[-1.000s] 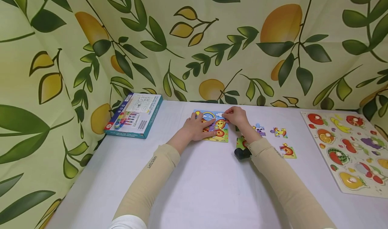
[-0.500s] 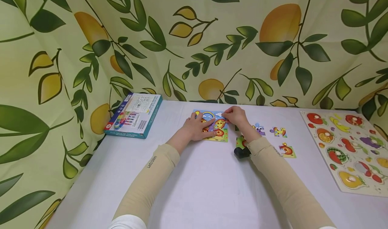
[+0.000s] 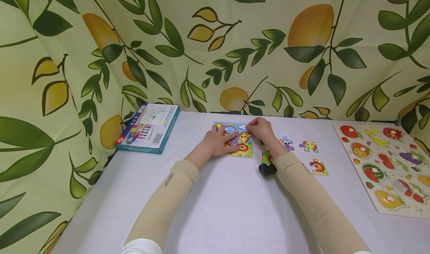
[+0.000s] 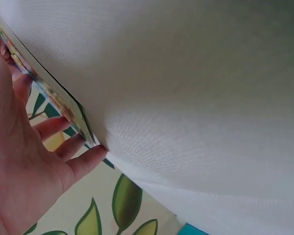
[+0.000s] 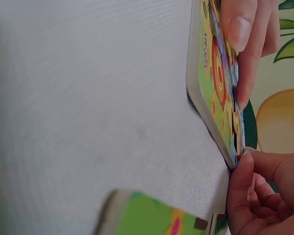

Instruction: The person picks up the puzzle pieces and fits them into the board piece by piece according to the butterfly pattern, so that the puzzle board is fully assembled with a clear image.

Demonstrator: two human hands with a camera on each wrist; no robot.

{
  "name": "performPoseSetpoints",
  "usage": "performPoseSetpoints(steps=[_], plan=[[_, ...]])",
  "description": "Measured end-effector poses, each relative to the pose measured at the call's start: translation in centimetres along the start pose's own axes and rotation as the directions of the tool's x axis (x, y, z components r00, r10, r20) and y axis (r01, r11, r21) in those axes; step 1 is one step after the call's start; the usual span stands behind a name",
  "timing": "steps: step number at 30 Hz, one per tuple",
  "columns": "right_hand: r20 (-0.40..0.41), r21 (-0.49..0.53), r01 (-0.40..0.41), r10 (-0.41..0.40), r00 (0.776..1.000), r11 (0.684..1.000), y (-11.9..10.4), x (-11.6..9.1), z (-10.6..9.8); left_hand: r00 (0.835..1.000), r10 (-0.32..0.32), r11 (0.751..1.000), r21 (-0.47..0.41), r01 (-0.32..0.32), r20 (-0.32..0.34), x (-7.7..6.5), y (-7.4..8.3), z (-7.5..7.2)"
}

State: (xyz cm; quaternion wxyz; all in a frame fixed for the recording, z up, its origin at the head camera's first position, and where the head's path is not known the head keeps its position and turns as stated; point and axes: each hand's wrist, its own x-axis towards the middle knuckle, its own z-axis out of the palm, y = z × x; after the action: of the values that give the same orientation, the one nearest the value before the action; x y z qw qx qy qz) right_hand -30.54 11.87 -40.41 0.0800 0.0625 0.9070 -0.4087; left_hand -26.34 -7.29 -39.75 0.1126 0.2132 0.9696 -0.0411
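A small colourful jigsaw puzzle board (image 3: 248,152) with a rainbow and butterfly picture lies on the white table. My left hand (image 3: 216,141) rests on its left part with fingers spread; in the left wrist view, fingertips (image 4: 99,152) reach its edge. At the upper right corner, my right hand (image 3: 263,129) pinches a puzzle piece between thumb and forefinger. The right wrist view shows the piece (image 5: 236,128) standing slightly proud of the board, mostly hidden by the fingers. Beneath the right wrist is a second, green puzzle board (image 3: 266,157), largely covered.
Loose puzzle pieces lie right of the right forearm: a purple one (image 3: 287,143), a yellow one (image 3: 309,146) and a snail-like one (image 3: 319,167). A fruit peg board (image 3: 383,172) is farther right. A flat teal-edged box (image 3: 147,129) sits back left, near the patterned curtain (image 3: 208,67).
Both hands stay almost still at the puzzle board. The head view shifts very slightly; no piece visibly changes place.
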Motion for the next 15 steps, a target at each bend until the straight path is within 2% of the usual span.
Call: performPoseSetpoints(steps=[15], plan=[[0.023,0.012,-0.018,0.018,1.000,1.000,-0.20,0.12,-0.05,1.000,0.001,1.000,0.001,-0.001,0.002,0.05,0.01,-0.09]])
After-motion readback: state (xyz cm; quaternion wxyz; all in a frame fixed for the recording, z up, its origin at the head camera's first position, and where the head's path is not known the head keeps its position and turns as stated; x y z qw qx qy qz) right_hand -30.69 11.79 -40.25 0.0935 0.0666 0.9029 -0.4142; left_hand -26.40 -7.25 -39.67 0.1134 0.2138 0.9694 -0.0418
